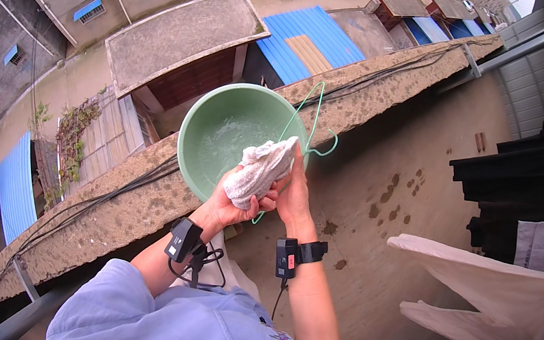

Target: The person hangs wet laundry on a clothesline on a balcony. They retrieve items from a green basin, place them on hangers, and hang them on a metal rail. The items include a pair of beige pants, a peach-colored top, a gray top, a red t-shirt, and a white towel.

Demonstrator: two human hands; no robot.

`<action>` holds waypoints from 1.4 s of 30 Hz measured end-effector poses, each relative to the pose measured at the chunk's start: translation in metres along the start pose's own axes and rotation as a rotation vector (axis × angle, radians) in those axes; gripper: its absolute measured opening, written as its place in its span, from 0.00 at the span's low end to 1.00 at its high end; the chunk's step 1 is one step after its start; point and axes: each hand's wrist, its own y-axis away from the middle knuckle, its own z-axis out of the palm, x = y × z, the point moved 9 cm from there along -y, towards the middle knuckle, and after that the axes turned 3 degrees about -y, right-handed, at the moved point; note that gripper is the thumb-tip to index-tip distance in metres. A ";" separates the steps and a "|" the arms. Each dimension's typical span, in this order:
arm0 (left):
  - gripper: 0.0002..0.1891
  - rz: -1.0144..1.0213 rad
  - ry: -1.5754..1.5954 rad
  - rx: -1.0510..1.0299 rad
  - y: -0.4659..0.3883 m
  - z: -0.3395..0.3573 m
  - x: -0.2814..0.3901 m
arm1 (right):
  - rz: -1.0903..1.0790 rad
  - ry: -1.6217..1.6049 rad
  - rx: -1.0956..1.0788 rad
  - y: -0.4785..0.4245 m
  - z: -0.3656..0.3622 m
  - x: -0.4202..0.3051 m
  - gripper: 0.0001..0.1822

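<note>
A crumpled, light-coloured cloth (260, 173) is bunched in my left hand (225, 205), whose fingers curl around its lower end. My right hand (296, 196) is against the cloth's right side, thumb extended along its edge. Through that same hand runs a thin green clothes hanger (318, 107), its hook sticking out to the right; the fingers behind are hidden. Beneath and beyond the cloth, a round green plastic basin (187, 128) holds some water. The basin sits on a concrete parapet (130, 199).
Black cables (97, 199) run along the parapet, beyond which lie lower roofs, including a blue corrugated one (295, 37). Metal rails (528, 46) flank the ledge. Dark clothes (522, 176) and pale fabric (492, 285) hang at right over a wet-spotted floor (361, 251).
</note>
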 end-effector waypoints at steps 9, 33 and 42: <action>0.35 0.090 -0.507 0.352 0.017 -0.039 0.025 | -0.061 0.210 0.125 -0.002 0.011 -0.029 0.12; 0.04 1.076 -1.194 0.558 0.005 0.007 0.122 | -0.095 0.997 0.573 -0.033 -0.024 -0.031 0.20; 0.21 0.454 -0.724 0.541 -0.005 -0.010 0.085 | -0.189 0.911 0.356 -0.019 -0.022 -0.017 0.25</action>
